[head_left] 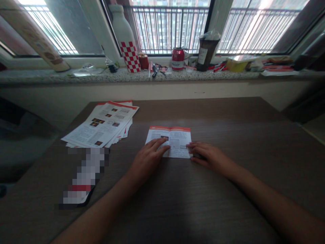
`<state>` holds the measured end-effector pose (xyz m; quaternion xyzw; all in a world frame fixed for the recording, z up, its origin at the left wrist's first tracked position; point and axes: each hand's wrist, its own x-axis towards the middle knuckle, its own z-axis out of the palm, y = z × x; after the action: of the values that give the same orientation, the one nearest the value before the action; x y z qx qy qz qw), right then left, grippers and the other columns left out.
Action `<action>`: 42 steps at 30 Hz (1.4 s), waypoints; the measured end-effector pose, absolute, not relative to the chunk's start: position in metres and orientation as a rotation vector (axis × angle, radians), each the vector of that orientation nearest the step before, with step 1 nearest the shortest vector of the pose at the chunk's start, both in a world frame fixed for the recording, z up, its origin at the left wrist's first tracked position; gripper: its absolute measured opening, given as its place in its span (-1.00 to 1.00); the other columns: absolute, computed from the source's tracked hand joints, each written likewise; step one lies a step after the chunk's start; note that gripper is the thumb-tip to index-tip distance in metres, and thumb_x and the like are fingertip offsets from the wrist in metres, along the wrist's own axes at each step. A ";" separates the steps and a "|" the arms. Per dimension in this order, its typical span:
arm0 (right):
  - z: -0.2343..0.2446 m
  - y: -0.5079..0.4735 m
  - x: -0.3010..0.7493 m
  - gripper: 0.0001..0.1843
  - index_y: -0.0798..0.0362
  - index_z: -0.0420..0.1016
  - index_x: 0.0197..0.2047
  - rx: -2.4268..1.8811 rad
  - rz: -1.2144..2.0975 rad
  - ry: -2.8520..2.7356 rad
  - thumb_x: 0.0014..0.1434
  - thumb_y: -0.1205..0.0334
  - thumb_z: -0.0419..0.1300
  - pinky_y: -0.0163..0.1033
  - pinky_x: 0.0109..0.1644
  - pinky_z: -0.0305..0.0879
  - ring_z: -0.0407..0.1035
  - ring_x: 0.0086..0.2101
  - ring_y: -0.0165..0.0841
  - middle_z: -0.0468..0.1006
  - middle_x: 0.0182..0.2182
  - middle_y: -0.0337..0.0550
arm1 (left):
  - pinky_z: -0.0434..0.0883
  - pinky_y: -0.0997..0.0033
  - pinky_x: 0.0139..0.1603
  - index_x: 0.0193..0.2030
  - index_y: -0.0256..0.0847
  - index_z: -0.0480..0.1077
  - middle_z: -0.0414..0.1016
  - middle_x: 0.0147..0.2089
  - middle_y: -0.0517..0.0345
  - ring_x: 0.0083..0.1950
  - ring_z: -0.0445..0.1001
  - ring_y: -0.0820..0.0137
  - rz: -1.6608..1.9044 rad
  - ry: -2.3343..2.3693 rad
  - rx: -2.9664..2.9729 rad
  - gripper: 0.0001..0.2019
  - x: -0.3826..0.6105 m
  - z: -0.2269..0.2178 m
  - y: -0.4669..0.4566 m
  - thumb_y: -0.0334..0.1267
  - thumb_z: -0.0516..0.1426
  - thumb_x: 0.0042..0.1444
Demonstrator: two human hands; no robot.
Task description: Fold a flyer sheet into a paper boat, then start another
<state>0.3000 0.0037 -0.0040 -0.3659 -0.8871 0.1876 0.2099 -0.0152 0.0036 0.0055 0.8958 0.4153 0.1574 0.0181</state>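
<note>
A printed paper sheet (179, 140) with a red-orange band along its top edge and a crease down its middle lies in front of me on the dark wooden table. My left hand (151, 154) rests on the sheet's left part, fingers stretched out over the print and the thumb pointing right. At the right edge is my right hand (209, 156), its fingertips touching the paper's border and its thumb apart from them by the lower right corner. Neither hand visibly grips the sheet.
On the table's left lies a fanned stack of similar printed sheets (108, 118). Nearer me is a blurred-out phone-like object (87, 176). The stone windowsill (88, 79) carries a tall white bottle (124, 37), a red can (177, 59), a dark drink cup (205, 52) and small clutter.
</note>
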 end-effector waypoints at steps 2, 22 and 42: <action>-0.004 0.004 0.300 -0.77 -0.02 0.57 0.09 -1.013 0.516 -2.465 0.40 0.19 0.27 0.10 0.31 0.42 0.45 0.23 -0.14 0.57 0.23 -0.04 | 0.50 -0.04 0.30 0.31 -0.09 0.42 0.41 0.40 -0.01 0.37 0.42 0.12 0.417 1.193 2.783 -0.50 -0.015 0.002 0.005 -0.60 0.08 0.33; -0.004 0.009 0.303 -0.56 -0.07 0.48 0.28 -0.935 0.351 -2.517 0.35 0.22 0.31 0.21 0.33 0.38 0.35 0.30 -0.04 0.43 0.34 0.05 | 0.54 -0.04 0.23 0.28 -0.19 0.44 0.52 0.30 -0.02 0.27 0.51 0.08 0.512 1.234 2.747 -0.62 -0.006 0.001 0.003 -0.29 0.28 0.35; 0.006 0.012 0.304 -0.80 -0.04 0.58 0.04 -0.997 0.381 -2.461 0.48 0.15 0.15 0.05 0.13 0.47 0.57 -0.01 -0.17 0.69 -0.05 -0.06 | 0.43 -0.09 0.32 0.37 -0.05 0.36 0.39 0.43 -0.01 0.38 0.40 0.06 0.398 1.049 2.716 -0.56 -0.005 0.002 -0.009 -0.20 0.21 0.40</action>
<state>0.3042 0.0118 0.0063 -0.3619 -0.8933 0.1384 0.2277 -0.0051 -0.0092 0.0023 0.9195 0.3550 0.1349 0.1014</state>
